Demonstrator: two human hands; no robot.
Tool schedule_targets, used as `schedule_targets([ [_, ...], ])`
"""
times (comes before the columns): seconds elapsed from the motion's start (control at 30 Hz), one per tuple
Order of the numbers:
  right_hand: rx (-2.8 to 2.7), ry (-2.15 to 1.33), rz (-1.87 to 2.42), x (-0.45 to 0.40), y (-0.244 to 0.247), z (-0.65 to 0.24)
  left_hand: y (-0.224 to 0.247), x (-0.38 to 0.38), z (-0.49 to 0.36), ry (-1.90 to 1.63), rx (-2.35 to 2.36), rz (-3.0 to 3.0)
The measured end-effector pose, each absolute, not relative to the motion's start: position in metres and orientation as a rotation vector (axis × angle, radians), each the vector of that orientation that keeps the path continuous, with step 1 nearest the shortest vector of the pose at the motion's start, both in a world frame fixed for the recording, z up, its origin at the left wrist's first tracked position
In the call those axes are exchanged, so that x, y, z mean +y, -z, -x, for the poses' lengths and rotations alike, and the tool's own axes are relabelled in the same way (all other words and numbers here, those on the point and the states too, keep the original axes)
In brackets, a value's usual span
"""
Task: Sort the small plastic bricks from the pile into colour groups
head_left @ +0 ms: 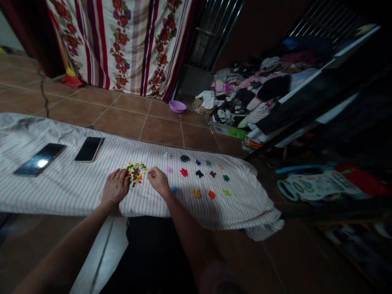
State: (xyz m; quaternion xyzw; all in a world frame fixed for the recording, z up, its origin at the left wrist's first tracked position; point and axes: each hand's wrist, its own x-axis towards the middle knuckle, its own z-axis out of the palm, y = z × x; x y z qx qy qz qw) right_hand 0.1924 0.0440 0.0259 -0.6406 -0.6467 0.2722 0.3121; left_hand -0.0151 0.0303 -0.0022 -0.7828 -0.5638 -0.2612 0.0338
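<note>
A mixed pile of tiny coloured pieces point(136, 173), yellow, green, red, white and orange, lies on the striped cloth point(76, 192). My left hand point(115, 187) rests palm down at the pile's left edge, fingers stretched out and touching it. Just right of the pile, my right hand point(157, 179) pinches a small dark piece, perhaps green, between thumb and finger. Single-colour heaps spread to the right, among them red pieces point(183, 172), black pieces point(199, 174), yellow pieces point(196, 193), orange pieces point(211, 194) and dark green pieces point(226, 178). My right wrist partly hides some blue pieces point(174, 190).
Two phones, one larger point(39, 159) and one smaller point(89, 149), lie on the cloth at left. Beyond, a purple basin point(177, 107) stands on the tiled floor before a floral curtain point(122, 45). Heaped clothes point(245, 90) fill the back right.
</note>
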Motion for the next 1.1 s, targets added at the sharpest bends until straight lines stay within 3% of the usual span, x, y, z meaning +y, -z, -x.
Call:
schedule_targets([
  [0.67,-1.608,-0.374,1.591,0.020,-0.010,-0.289,0.007,0.032,0.019,0.786,-1.667,2.400],
  [1.1,-1.443,-0.008,1.705,-0.009,-0.013,-0.400,0.008,0.033,0.019,0.783,-1.668,2.408],
])
